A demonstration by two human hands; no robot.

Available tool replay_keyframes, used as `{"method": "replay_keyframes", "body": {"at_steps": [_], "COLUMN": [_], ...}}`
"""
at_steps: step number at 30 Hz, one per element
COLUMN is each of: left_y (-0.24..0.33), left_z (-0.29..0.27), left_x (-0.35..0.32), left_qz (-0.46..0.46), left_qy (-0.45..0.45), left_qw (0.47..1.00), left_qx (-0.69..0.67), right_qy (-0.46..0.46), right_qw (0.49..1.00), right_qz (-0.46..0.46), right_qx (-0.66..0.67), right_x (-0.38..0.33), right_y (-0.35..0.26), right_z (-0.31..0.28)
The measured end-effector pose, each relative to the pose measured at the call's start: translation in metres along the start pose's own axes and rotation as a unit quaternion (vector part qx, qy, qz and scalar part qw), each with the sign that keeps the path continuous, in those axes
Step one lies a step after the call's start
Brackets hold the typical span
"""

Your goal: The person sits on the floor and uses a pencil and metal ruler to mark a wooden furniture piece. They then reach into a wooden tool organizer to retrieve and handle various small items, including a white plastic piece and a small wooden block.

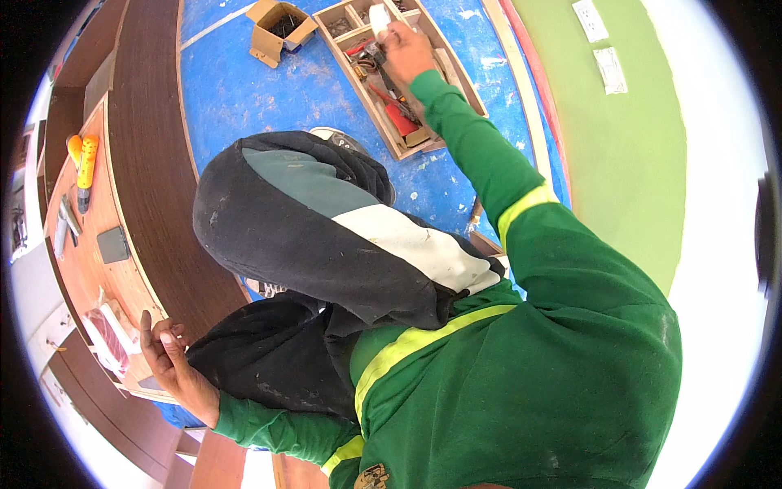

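My right hand (407, 55) reaches over a wooden toolbox (467, 84) on the blue floor. Its fingers are closed at the edge of a white roll (380, 19), perhaps tape, and the grip is slightly blurred. Below the hand, inside the box, lie a red-handled tool (399, 119), pliers-like pieces and other small hardware; my hand and wrist hide part of them. My left hand (175, 363) is held out at the lower left beside the wooden board, fingers apart and partly bent, with nothing in it.
An open cardboard box (277, 31) of dark screws or nails stands left of the toolbox. On the wooden board (102, 220) at left lie a yellow drill-like tool (85, 167), a grey metal tool (65, 226) and a dark square (113, 244). A green wall (635, 155) rises on the right.
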State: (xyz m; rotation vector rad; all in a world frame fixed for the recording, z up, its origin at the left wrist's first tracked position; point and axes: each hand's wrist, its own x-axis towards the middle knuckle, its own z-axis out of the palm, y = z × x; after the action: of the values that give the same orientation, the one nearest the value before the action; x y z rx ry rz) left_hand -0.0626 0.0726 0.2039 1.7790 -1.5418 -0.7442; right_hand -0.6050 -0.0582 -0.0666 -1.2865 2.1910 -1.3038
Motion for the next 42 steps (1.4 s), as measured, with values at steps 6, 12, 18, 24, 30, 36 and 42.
{"method": "replay_keyframes", "body": {"at_steps": [6,12,18,24,30,36,42], "left_y": [0.010,0.007,0.003,0.000,0.003,0.001,-0.005], "left_z": [0.005,0.006,0.009,0.008,0.012,0.004,0.002], "left_x": [-0.005,0.003,0.005,0.008,0.005,-0.007,-0.004], "left_qz": [0.017,0.024,0.033,0.039,0.038,0.033,0.046], "left_qy": [-0.001,-0.027,-0.020,-0.029,-0.033,-0.028,-0.040], "left_qw": [1.000,0.999,0.999,0.998,0.998,0.998,0.997], "left_qx": [0.017,0.003,0.004,0.030,0.035,0.034,0.047], "right_qy": [0.039,-0.053,0.006,-0.274,-0.409,-0.430,-0.392], "right_qw": [0.987,0.964,0.987,0.926,0.819,0.809,0.824], "right_qz": [-0.060,-0.050,-0.074,-0.024,-0.109,-0.068,-0.015], "right_qx": [-0.147,-0.257,-0.145,-0.260,-0.387,-0.395,-0.408], "right_x": [0.016,0.011,-0.066,-0.109,-0.081,-0.064,-0.075], "right_y": [0.009,0.083,0.003,0.006,0.050,0.031,0.054], "right_z": [-0.074,-0.077,-0.076,-0.027,-0.004,-0.011,0.007]}}
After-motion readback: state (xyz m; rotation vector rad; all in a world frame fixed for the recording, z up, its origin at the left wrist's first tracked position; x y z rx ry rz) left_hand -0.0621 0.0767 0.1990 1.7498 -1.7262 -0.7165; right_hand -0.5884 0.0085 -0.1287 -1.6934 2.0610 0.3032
